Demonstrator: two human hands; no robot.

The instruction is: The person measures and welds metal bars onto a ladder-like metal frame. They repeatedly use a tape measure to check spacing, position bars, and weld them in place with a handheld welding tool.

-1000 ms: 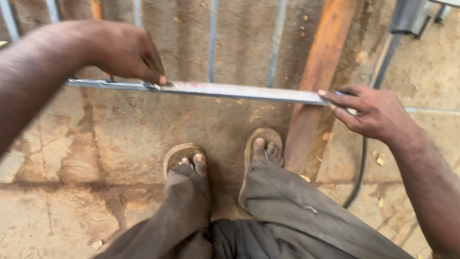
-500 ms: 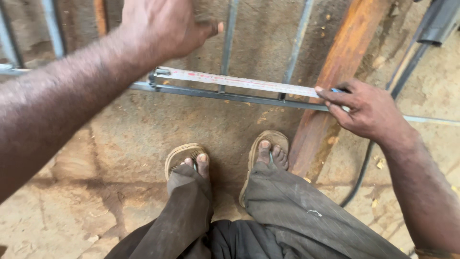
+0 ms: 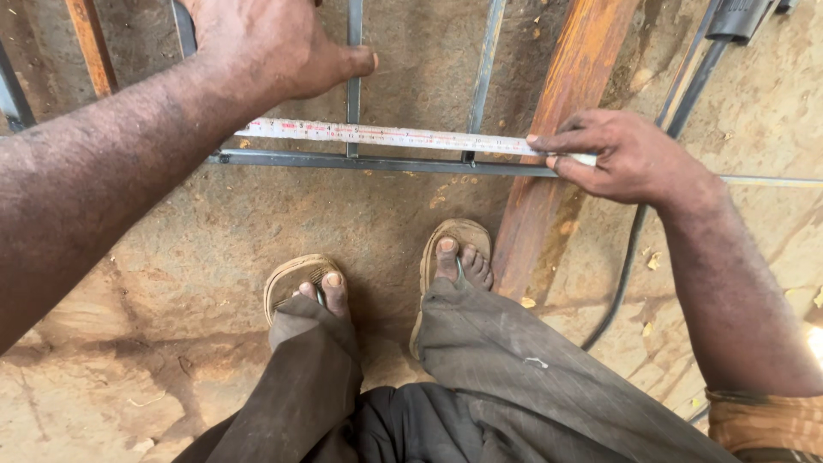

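The left hand [image 3: 266,43] has lifted off the white steel measuring tape [image 3: 386,135], fingers loosely curled on nothing; right hand [image 3: 630,159] fingers still pin the tape against the grey metal bar [image 3: 377,163].

Stained, dusty concrete floor [image 3: 154,343]

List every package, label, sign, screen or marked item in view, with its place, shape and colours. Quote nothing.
Tape measure: the only marked item; a long, flat, whitish strip with small dark and red markings, lying along the grey metal bar, between the left hand and the right hand, whose fingers press its end.
No packages, signs or screens show.
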